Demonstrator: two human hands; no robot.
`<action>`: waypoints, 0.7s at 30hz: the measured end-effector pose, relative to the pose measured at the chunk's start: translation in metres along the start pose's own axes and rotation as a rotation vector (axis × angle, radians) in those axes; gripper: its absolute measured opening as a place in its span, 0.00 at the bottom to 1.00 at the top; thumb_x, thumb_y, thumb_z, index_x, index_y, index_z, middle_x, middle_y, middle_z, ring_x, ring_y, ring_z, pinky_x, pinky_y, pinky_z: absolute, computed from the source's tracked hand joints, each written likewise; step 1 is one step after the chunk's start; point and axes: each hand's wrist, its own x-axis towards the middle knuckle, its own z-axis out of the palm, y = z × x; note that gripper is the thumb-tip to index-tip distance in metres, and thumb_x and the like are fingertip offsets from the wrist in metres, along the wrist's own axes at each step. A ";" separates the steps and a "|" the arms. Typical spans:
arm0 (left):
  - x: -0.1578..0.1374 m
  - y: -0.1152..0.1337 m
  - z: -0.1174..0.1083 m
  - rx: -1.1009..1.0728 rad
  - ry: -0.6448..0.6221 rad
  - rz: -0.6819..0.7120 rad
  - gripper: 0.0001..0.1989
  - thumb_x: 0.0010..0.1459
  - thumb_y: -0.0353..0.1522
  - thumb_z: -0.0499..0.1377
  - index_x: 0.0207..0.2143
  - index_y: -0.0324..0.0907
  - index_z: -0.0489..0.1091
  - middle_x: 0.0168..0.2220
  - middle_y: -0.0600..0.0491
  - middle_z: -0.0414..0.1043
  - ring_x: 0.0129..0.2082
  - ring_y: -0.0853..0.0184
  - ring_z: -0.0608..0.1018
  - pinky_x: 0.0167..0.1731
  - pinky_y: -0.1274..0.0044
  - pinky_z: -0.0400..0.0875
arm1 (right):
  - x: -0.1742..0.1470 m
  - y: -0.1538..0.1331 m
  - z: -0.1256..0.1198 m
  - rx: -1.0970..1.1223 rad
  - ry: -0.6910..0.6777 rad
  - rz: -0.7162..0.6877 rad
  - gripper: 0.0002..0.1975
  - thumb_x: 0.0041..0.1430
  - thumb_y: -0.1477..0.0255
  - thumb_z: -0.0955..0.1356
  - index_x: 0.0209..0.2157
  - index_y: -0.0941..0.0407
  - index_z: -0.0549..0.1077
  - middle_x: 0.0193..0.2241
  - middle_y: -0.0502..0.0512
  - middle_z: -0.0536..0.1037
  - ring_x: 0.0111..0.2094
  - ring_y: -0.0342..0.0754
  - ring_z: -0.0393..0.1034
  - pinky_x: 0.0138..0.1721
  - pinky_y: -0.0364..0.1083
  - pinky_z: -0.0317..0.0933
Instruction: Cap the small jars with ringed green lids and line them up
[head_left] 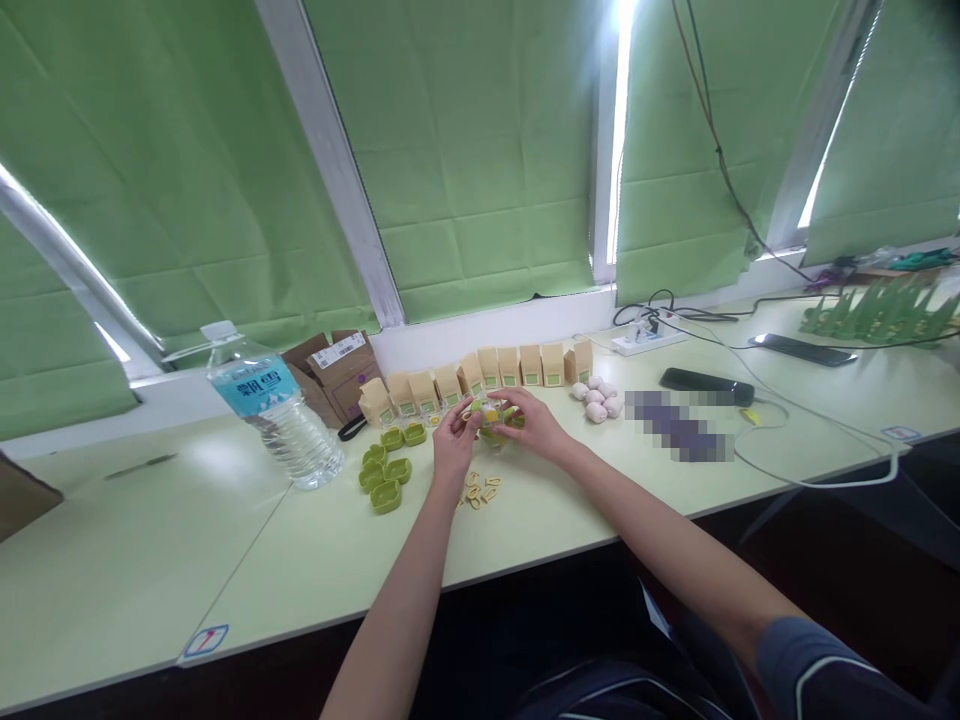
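Observation:
My left hand [454,442] and my right hand [531,422] meet over the middle of the table, fingers closed around a small green-and-yellow piece [487,410] with a clear, shiny part. My fingers cover much of it, so its kind is unclear. More green, partly hidden, shows just beneath my right fingers. Left of my hands lie several green tray-like pieces [386,495]. Pale yellow loop-shaped pieces [474,492] are scattered on the near side. Behind my hands stands a curved row of small tan paper boxes [531,366] with green-edged fronts. A cluster of pale pink rounded pieces [596,411] sits to the right.
A large water bottle [277,410] stands on the left, before a cardboard box [341,375]. Rightward on the table [300,580] are a black phone-like device [706,386], another dark device [802,349], a power strip [649,338] and loose cables. A pen-like tool [141,466] lies far left.

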 end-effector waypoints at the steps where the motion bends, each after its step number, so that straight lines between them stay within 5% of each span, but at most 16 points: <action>1: 0.000 0.000 0.000 0.002 0.002 -0.002 0.31 0.50 0.46 0.67 0.54 0.40 0.71 0.33 0.51 0.76 0.30 0.71 0.74 0.30 0.79 0.69 | 0.000 0.001 0.000 0.001 -0.003 -0.002 0.26 0.54 0.69 0.74 0.55 0.51 0.71 0.51 0.60 0.72 0.48 0.52 0.70 0.42 0.50 0.72; 21: 0.001 -0.006 0.001 0.051 -0.081 0.031 0.28 0.56 0.48 0.61 0.53 0.41 0.73 0.42 0.47 0.77 0.32 0.69 0.75 0.29 0.78 0.68 | -0.001 0.005 0.000 -0.004 0.009 0.012 0.24 0.54 0.66 0.74 0.53 0.51 0.71 0.50 0.57 0.72 0.39 0.46 0.72 0.39 0.48 0.72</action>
